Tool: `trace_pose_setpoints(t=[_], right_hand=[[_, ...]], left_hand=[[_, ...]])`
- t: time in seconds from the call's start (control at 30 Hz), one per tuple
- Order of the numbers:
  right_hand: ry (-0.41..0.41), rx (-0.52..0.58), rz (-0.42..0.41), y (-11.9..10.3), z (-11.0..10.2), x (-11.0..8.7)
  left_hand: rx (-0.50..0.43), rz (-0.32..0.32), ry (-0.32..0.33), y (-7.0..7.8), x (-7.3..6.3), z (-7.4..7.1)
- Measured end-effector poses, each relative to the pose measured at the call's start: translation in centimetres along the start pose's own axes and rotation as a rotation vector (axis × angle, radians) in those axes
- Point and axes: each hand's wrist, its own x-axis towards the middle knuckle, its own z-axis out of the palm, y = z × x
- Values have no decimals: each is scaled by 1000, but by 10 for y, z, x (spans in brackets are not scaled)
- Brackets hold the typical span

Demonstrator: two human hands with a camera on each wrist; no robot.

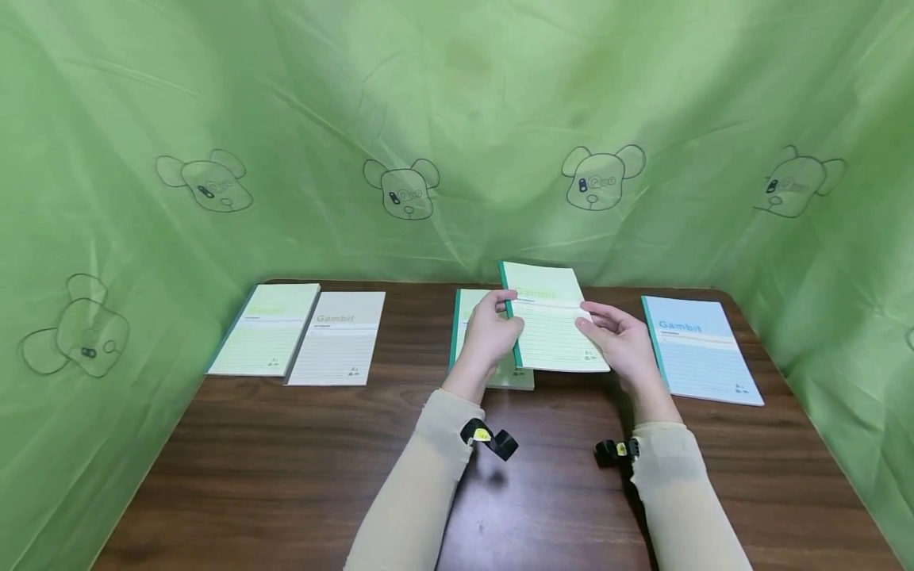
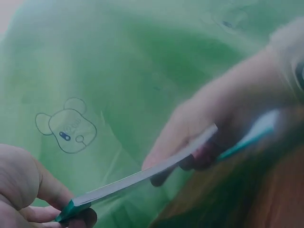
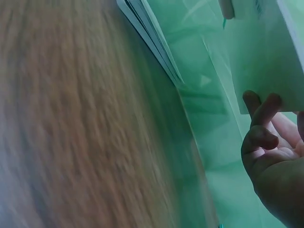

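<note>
A pale green notebook (image 1: 557, 333) with a darker green spine is held above the table between both hands. My left hand (image 1: 491, 337) pinches its spine edge, thumb on the cover; the left wrist view shows these fingers (image 2: 47, 202) at the green spine. On the opposite edge, my right hand (image 1: 621, 341) pinches the notebook, with fingertips (image 3: 268, 107) behind it in the right wrist view. Below and to the left, another green notebook (image 1: 512, 378) lies on the table, partly hidden by the left hand and the raised notebook.
At the table's left lie a green notebook (image 1: 267, 329) and a greyish-white notebook (image 1: 337, 337), side by side. A blue notebook (image 1: 703, 349) lies right of the right hand. Green cloth (image 1: 457, 119) with bear-head drawings surrounds the dark wooden table (image 1: 286, 476).
</note>
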Motion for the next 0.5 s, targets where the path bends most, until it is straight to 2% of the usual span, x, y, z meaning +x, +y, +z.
trace_pose_setpoints(t=[0.17, 0.33, 0.5], right_hand=[[-19, 21, -9, -8, 15, -4], [-84, 48, -27, -15, 35, -6], [-134, 66, -68, -19, 56, -7]], left_hand=[[21, 15, -11, -7, 7, -17], [23, 45, -22, -18, 13, -47], [100, 70, -16, -35, 14, -73]])
